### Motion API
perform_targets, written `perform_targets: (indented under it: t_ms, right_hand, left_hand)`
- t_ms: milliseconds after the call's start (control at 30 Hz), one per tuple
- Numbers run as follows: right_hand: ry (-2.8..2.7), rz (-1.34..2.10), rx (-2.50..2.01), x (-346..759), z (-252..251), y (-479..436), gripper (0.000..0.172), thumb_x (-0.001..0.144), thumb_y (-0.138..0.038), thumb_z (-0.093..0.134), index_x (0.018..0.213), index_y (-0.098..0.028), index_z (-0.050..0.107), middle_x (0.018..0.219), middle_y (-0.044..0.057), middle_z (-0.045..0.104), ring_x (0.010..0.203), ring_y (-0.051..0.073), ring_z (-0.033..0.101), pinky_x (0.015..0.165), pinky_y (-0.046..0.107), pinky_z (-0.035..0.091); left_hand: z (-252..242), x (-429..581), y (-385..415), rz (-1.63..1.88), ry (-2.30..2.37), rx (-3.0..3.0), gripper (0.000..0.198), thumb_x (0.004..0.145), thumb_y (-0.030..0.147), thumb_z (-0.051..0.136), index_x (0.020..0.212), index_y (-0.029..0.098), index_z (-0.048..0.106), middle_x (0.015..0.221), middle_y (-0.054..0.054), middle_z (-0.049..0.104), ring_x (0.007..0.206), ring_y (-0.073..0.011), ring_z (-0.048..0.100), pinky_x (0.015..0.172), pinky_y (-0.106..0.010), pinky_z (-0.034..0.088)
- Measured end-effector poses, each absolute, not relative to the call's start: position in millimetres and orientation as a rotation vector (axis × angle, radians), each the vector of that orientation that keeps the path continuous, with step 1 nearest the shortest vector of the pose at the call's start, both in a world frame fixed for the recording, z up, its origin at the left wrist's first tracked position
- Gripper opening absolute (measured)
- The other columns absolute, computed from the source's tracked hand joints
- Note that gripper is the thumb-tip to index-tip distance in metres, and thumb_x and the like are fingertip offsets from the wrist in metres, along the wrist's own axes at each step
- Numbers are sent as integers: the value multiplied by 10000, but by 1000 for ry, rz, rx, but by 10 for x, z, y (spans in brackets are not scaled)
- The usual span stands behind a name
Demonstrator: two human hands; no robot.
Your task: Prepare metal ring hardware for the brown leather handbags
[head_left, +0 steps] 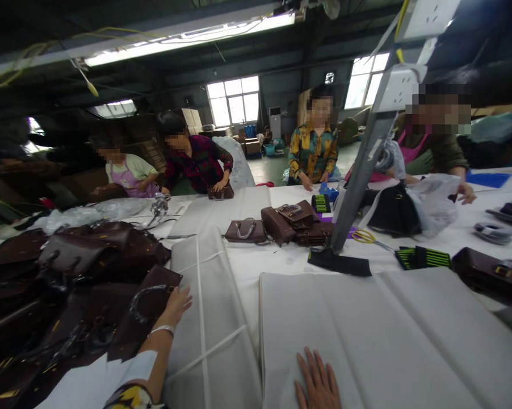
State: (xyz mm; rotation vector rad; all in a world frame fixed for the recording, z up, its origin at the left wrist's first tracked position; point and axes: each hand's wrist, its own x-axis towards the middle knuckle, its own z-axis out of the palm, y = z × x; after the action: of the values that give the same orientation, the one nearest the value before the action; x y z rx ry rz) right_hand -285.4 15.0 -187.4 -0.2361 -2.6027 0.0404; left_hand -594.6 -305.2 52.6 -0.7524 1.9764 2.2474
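Note:
My left hand [177, 307] reaches out at the right edge of a pile of dark brown handbags [77, 255]. Its fingers look apart, and it is beside the end of the nearest brown handbag [158, 292], whose handle is wrapped in clear plastic. Whether it touches that bag I cannot tell. Palm down, my right hand [318, 380] lies with spread fingers on a stack of large grey sheets [392, 329]. Between my hands runs a long grey bundle [207, 318] tied with white straps.
A slanted metal post [362, 147] with sockets rises from the table. Beyond the sheets are more brown handbags [292, 221], yellow-handled scissors [369, 238] and black-green striped pieces [424, 257]. Several co-workers stand across the table; one handles a small brown bag [221, 192]. White papers [89, 383] lie at lower left.

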Motion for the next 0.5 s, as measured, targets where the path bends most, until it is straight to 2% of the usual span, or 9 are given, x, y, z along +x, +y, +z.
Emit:
perform_targets:
  t_ms: [133,333,400,500]
  right_hand:
    - [-2520,-13,-213,-2897,-2019,202,504,917,-480,428,1383,-305,508,1422,68,521,1282,344,491,1051,540,291]
    - [-2543,20,-227,-2921,-2040,210,489,912,-490,415,1349,-318,549,1396,64,551,1272,345,497,1047,529,300]
    - [-2571,45,-242,-2899,-1944,176,508,909,-497,412,1346,-283,558,1417,78,527,1294,347,473,1055,540,298]
    - [-2610,97,-280,-2853,-1744,103,546,897,-493,408,1343,-219,563,1439,95,498,1332,346,424,1087,557,267]
  left_hand:
    - [527,-5973,-3033,2274,1932,-789,392,946,308,529,1312,177,478,1210,-104,590,938,-198,633,769,-372,563]
    - [584,-5993,-2995,2363,1904,-848,500,992,483,323,1365,162,413,1228,-131,589,958,-201,640,778,-372,555]
    - [592,-5974,-2989,2370,1926,-874,515,985,507,322,1350,162,432,1224,-130,593,966,-204,640,795,-383,553]
    - [566,-5956,-2995,2332,2012,-903,479,963,498,414,1305,171,483,1213,-118,600,977,-211,639,816,-400,551]
